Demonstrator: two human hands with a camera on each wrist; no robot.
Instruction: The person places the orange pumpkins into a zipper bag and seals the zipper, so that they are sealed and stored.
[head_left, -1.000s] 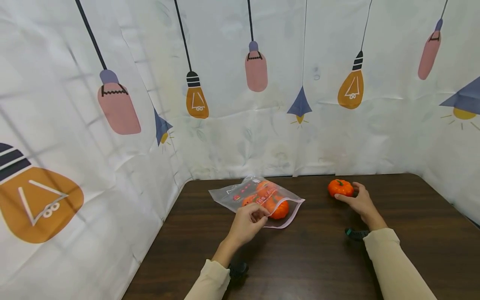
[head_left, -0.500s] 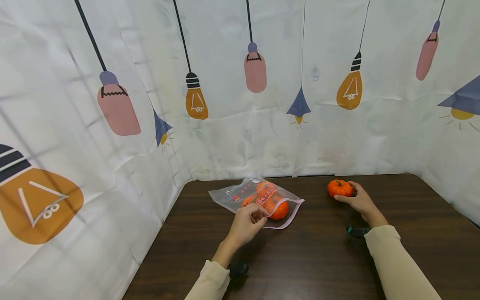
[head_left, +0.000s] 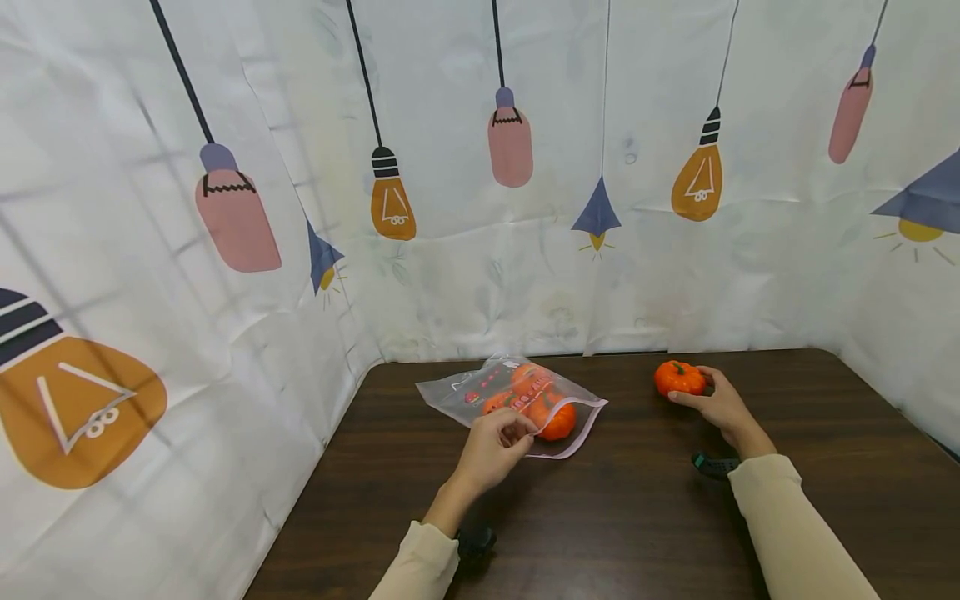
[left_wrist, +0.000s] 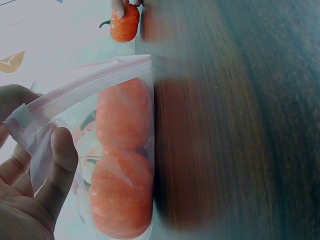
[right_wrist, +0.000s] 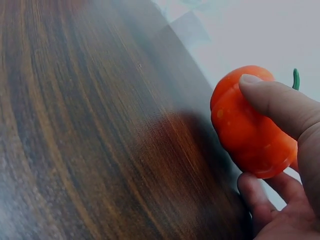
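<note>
My left hand (head_left: 491, 446) pinches the edge of a clear zip bag (head_left: 457, 393) by its pinkish zip strip (left_wrist: 75, 95), and the mouth gapes toward the right. Inside lie several small orange pumpkins (head_left: 557, 422); two of them show large through the plastic in the left wrist view. Farther right, my right hand (head_left: 723, 407) grips another small orange pumpkin (head_left: 678, 379) with a green stem. In the right wrist view the thumb (right_wrist: 272, 100) lies across this pumpkin (right_wrist: 250, 130), with the fingers curled at its other side, close over the table.
The dark wooden table (head_left: 600, 533) runs back to a white curtain (head_left: 480, 275) printed with hanging lamps, which also rises along the left and right. A dark band (head_left: 712, 465) sits at the right wrist and a dark device (head_left: 477, 542) at the left.
</note>
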